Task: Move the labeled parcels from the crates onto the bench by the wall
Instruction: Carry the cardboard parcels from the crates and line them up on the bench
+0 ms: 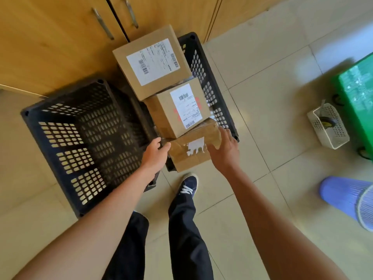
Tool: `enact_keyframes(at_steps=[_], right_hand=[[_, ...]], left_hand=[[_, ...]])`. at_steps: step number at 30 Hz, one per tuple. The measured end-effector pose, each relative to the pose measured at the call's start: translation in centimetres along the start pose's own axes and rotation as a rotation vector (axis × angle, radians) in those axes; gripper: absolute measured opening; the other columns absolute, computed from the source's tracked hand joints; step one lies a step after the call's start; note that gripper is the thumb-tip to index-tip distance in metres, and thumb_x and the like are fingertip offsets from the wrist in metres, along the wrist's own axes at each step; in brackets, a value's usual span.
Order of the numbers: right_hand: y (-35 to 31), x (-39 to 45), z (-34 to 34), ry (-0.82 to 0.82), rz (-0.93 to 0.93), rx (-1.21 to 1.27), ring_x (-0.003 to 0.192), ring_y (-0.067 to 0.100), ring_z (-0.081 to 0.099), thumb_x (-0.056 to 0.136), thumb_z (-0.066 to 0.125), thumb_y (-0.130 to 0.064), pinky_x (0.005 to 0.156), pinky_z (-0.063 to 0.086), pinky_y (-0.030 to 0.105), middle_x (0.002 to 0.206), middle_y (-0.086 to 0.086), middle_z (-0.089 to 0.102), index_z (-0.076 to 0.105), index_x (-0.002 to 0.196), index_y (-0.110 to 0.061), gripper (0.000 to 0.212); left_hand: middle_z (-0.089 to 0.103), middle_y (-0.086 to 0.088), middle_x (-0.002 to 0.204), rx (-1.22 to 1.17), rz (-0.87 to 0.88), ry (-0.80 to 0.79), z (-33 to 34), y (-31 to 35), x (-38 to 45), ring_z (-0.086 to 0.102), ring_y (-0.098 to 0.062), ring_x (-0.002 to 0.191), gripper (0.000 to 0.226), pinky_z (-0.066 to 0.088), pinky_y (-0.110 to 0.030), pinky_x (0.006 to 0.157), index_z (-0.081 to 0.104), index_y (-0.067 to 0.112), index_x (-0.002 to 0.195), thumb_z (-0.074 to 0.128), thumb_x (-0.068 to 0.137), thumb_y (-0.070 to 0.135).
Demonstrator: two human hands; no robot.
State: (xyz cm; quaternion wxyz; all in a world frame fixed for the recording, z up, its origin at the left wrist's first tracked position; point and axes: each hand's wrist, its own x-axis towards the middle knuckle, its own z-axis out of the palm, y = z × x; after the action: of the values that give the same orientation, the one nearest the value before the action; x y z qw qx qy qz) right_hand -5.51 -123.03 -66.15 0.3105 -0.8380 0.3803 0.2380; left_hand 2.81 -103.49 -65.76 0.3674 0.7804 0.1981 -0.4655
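Observation:
Two black slotted crates stand on the floor by wooden cabinet doors. The left crate (66, 138) holds nothing that I can see. The right crate (203, 77) holds three cardboard parcels: a large labeled one (153, 61) farthest from me, a middle one (179, 110) with a white label, and a taped nearest parcel (191, 150) with a torn label. My left hand (155, 154) touches the left end of the nearest parcel, fingers bent at its corner. My right hand (224, 150) lies on its right top edge with fingers spread.
Wooden cabinet doors (60, 37) with metal handles rise behind the crates. A small white basket (329, 126), a green box (359, 93) and a purple bin (347, 199) stand on the tiled floor to the right. My legs and a dark shoe (188, 184) are below the parcels.

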Motion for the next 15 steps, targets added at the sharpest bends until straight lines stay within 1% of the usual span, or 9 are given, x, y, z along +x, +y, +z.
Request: enact_keyframes(at_steps=[2,3,5,7,9,10,12,13,15], right_hand=[[0.2,2.5,0.6,0.025,0.039,0.082,0.148,0.029,0.027,0.093,0.060,-0.043,0.116,0.032,0.054,0.164,0.003,0.028,0.022,0.157,-0.027,0.076],[0.4,3.6,0.9,0.025,0.072,0.137,0.147,0.029,0.031,0.089,0.059,-0.050,0.115,0.034,0.056,0.162,0.003,0.032,0.021,0.157,-0.028,0.081],[0.7,5.3,1.5,-0.004,0.157,0.253,0.139,0.029,0.044,0.076,0.053,-0.067,0.109,0.041,0.057,0.154,0.003,0.044,0.021,0.156,-0.034,0.092],[1.3,6.6,2.5,-0.055,0.211,0.344,0.130,0.027,0.053,0.070,0.053,-0.074,0.104,0.047,0.055,0.143,0.001,0.055,0.024,0.154,-0.037,0.096],[1.7,7.1,3.5,-0.087,0.223,0.427,0.123,0.024,0.059,0.070,0.058,-0.074,0.100,0.051,0.052,0.135,-0.001,0.061,0.035,0.150,-0.035,0.092],[1.7,7.0,3.9,-0.077,0.227,0.454,0.120,0.023,0.062,0.070,0.059,-0.074,0.098,0.053,0.051,0.131,-0.003,0.064,0.040,0.146,-0.034,0.088],[1.6,6.3,4.2,-0.047,0.221,0.480,0.118,0.020,0.062,0.074,0.061,-0.071,0.099,0.054,0.048,0.128,-0.005,0.065,0.043,0.144,-0.032,0.083],[1.6,5.8,4.3,-0.031,0.213,0.484,0.119,0.020,0.061,0.077,0.062,-0.068,0.100,0.053,0.047,0.129,-0.005,0.064,0.043,0.146,-0.030,0.081],[1.5,4.6,4.2,0.021,0.196,0.501,0.118,0.018,0.062,0.077,0.062,-0.067,0.100,0.052,0.045,0.127,-0.005,0.065,0.043,0.145,-0.028,0.081]], left_hand=[[0.048,0.000,0.147,-0.103,-0.076,0.032,1.6,-0.5,2.5,0.046,-0.025,0.136,0.058,0.039,-0.046,0.113,0.038,0.020,0.153,0.052,0.102,0.045],[0.049,0.002,0.143,-0.160,-0.115,0.040,2.3,-0.6,3.6,0.047,-0.026,0.133,0.060,0.040,-0.049,0.112,0.039,0.020,0.151,0.052,0.100,0.049],[0.049,0.002,0.142,-0.249,-0.202,0.036,3.5,-1.1,5.2,0.049,-0.026,0.125,0.062,0.041,-0.051,0.109,0.041,0.020,0.149,0.051,0.097,0.055],[0.049,0.001,0.130,-0.333,-0.269,0.011,4.4,-1.3,6.0,0.048,-0.024,0.111,0.055,0.043,-0.052,0.107,0.044,0.020,0.145,0.050,0.101,0.051],[0.049,0.000,0.127,-0.378,-0.295,0.000,4.9,-1.5,6.3,0.046,-0.023,0.107,0.052,0.044,-0.052,0.104,0.044,0.020,0.145,0.049,0.103,0.049],[0.049,0.000,0.128,-0.391,-0.290,0.001,5.0,-1.7,6.3,0.047,-0.022,0.106,0.052,0.045,-0.050,0.101,0.044,0.021,0.146,0.050,0.102,0.049],[0.051,0.001,0.131,-0.418,-0.268,0.025,5.2,-2.3,6.0,0.050,-0.021,0.106,0.054,0.045,-0.045,0.091,0.043,0.022,0.147,0.052,0.101,0.049],[0.052,0.001,0.135,-0.425,-0.258,0.043,5.3,-2.6,5.8,0.052,-0.022,0.110,0.055,0.045,-0.043,0.091,0.044,0.022,0.146,0.053,0.100,0.050],[0.052,0.001,0.141,-0.409,-0.234,0.087,5.5,-3.4,5.1,0.053,-0.024,0.120,0.055,0.046,-0.045,0.100,0.046,0.023,0.144,0.054,0.098,0.052]])
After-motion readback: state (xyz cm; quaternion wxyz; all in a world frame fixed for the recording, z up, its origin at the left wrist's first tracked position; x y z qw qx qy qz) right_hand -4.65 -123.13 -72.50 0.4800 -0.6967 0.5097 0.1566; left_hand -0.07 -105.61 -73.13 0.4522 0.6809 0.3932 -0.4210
